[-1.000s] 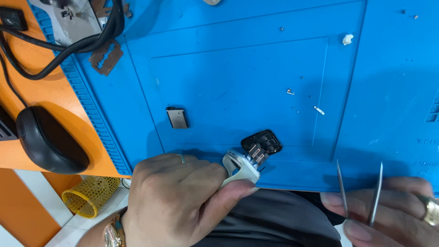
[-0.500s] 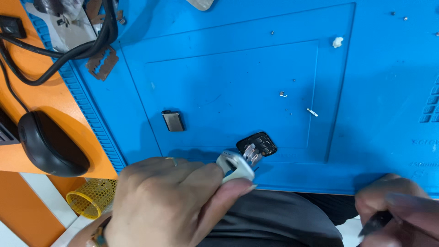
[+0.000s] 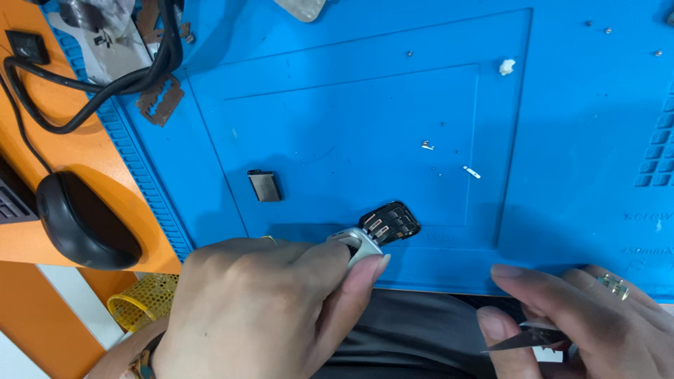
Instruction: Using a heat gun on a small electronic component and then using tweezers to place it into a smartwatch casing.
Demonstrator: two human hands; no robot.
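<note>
1. The left hand point(image 3: 260, 309) pinches a small silver part point(image 3: 357, 244) between thumb and fingertips. It holds the part at the near edge of the blue mat point(image 3: 351, 126), its dark slotted end point(image 3: 390, 223) pointing onto the mat.
2. The part has barely shifted over the last second; the left grip is as tight as before.
3. The right hand point(image 3: 583, 323) has changed most. A second ago its tweezers point(image 3: 523, 340) stood with both tips up over the mat; now the hand has dropped below the mat's near edge.
4. The tweezers now lie flat, tips aimed left toward the part, pinched between thumb and fingers with the tips pressed together.
5. I judge the tool is being turned for fine work on the slotted end.
6. On the mat beyond the part lie a small metal shell point(image 3: 265, 185) and tiny loose bits point(image 3: 472, 172).
7. Left of the mat sit a mouse point(image 3: 84, 221) and a cable point(image 3: 91, 84) on the orange surface point(image 3: 63, 147).
</note>
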